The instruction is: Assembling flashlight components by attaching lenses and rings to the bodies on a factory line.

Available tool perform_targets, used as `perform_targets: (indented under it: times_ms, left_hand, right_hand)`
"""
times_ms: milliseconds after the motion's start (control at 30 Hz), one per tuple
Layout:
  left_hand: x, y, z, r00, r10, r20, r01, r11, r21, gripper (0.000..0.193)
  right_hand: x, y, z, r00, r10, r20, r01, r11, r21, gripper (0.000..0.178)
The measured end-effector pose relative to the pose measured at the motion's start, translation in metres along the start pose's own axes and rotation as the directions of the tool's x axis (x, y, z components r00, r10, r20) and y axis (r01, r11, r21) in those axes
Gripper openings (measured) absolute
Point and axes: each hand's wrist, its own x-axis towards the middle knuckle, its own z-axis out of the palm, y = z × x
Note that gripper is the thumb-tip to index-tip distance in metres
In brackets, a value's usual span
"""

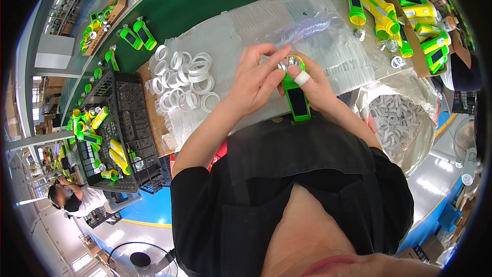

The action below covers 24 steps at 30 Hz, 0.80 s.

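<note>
A green and yellow flashlight (297, 101) with a dark panel on its side is between my hands, its lamp end pointing away from me. My right hand (316, 83) wraps round it near the head; a white band covers the thumb. The fingers of my left hand (255, 79) close on the shiny reflector (288, 62) at the lamp end. Fingers partly hide the rim. To the left, white plastic rings (187, 74) lie heaped on the covered table. Beyond my hands stretches a row of clear round discs (305, 30).
More flashlights (376, 10) lie at the far right beside a full carton (412, 38). An open bag of white rings (398, 120) is at my right. A black crate (128, 123) with flashlights stands left. A fan (141, 259) and other people are around.
</note>
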Motion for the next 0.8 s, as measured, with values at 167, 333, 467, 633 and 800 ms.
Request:
perform_targets:
  times_ms: [167,333,467,633,800]
  left_hand:
    - [-0.011,0.001,-0.002,0.996,0.075,-0.041,-0.071,0.993,0.092,0.041]
    - [-0.017,0.01,0.004,0.99,0.075,-0.116,-0.086,0.992,-0.097,0.036]
    - [-0.022,0.006,0.002,0.974,0.146,-0.172,-0.143,0.989,0.032,0.034]
    - [-0.024,0.002,-0.004,0.949,0.164,-0.269,-0.169,0.986,0.004,0.032]
    - [-0.024,0.001,-0.013,0.946,0.212,-0.244,-0.155,0.96,0.231,0.04]
  right_hand:
    - [0.002,0.003,0.009,0.999,0.022,0.045,-0.021,0.999,-0.036,0.041]
    - [0.001,0.009,0.016,0.986,-0.013,0.167,0.032,0.993,-0.115,0.036]
    - [0.004,0.012,0.023,0.982,0.003,0.187,0.012,0.997,-0.08,0.035]
    - [0.016,0.009,0.024,0.956,0.0,0.292,0.031,0.994,-0.102,0.036]
    - [0.029,0.014,0.033,0.961,-0.056,0.271,0.072,0.996,-0.049,0.036]
